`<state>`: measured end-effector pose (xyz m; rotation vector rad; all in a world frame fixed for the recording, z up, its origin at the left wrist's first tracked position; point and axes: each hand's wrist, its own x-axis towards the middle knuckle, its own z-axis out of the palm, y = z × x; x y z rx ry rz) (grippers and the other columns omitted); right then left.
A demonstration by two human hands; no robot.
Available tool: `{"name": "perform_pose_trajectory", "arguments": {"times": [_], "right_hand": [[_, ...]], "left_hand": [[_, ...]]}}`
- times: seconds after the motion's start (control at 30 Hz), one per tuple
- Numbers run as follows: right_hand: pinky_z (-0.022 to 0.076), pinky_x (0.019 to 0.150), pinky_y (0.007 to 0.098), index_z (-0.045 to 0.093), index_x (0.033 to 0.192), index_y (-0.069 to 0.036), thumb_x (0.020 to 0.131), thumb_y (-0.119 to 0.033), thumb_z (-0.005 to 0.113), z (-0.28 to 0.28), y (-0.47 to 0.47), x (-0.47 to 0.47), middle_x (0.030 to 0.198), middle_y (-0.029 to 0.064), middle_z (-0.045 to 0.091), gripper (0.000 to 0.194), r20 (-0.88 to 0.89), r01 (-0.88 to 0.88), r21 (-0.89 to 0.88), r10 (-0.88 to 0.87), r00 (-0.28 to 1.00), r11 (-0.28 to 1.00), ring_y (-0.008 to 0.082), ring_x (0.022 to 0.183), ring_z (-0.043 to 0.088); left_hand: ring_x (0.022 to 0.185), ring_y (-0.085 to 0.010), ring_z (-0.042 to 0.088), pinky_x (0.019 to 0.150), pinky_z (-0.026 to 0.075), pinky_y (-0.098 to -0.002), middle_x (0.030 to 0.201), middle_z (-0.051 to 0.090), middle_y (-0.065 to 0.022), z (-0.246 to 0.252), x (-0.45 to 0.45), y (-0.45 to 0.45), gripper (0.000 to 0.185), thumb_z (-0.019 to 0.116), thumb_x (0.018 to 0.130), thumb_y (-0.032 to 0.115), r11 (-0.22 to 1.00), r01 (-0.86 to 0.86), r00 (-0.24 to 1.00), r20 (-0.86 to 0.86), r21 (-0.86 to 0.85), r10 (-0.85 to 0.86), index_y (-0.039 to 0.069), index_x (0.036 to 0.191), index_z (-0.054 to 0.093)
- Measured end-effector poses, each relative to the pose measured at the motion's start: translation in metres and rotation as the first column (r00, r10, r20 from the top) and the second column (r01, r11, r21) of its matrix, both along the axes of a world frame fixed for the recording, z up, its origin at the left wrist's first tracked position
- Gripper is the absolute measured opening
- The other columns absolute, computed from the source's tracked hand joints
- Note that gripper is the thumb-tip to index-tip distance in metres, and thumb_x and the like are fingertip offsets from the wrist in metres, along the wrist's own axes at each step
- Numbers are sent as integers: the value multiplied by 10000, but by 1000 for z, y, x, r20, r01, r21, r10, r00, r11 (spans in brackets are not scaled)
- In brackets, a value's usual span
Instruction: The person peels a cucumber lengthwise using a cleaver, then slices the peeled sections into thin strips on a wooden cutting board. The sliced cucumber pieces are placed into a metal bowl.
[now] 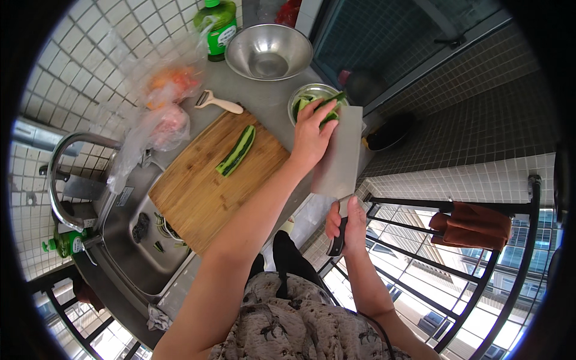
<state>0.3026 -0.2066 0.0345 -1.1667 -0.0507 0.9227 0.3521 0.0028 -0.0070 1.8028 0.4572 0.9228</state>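
A cleaver is held upright by its dark handle in my right hand, its broad blade pointing away from me. Over a small metal bowl, my left hand has its fingers spread. They reach onto green cucumber pieces in the bowl and partly hide them. The left thumb is close to the blade's edge. On the wooden cutting board lies one length of partly peeled, striped cucumber.
A peeler lies beyond the board, beside plastic bags of food. Farther back are a large steel bowl and a green bottle. The board overhangs the sink, which holds peelings. A pan is at right.
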Motion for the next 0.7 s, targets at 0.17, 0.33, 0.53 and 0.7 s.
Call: {"name": "perform_pose_trajectory", "arguments": {"times": [0.17,0.33,0.53,0.7], "right_hand": [[420,431,291,510,928,-13,1039,-520,422,1,-14,36,629,41,453,526,63,65,18,-66,996,998,132,453,440],[448,445,288,535,951,7,1046,-456,442,-3,-37,56,659,46,488,482,90,71,69,-78,993,995,132,464,472],[501,596,267,582,979,11,1018,-132,487,-13,-28,62,789,75,611,175,184,-22,-64,34,982,998,122,607,569],[498,566,262,605,950,24,998,-76,526,-6,-3,44,772,51,620,136,162,-236,-118,253,954,965,105,598,579]], "left_hand": [[1283,-340,512,1069,428,-382,1385,564,-173,-12,-1,26,459,724,877,151,986,-144,976,-154,90,156,181,1326,632],[1064,-345,581,904,494,-447,1098,643,-128,-7,-105,67,342,770,813,186,793,-149,790,-411,591,455,63,1111,658],[960,-363,635,794,515,-455,1018,650,-145,-25,-149,68,527,800,778,215,847,-9,594,-679,531,432,76,1230,568],[773,-362,668,678,527,-448,874,677,-183,-26,-164,71,493,776,833,185,945,-229,716,-617,234,327,26,1230,530]]}}
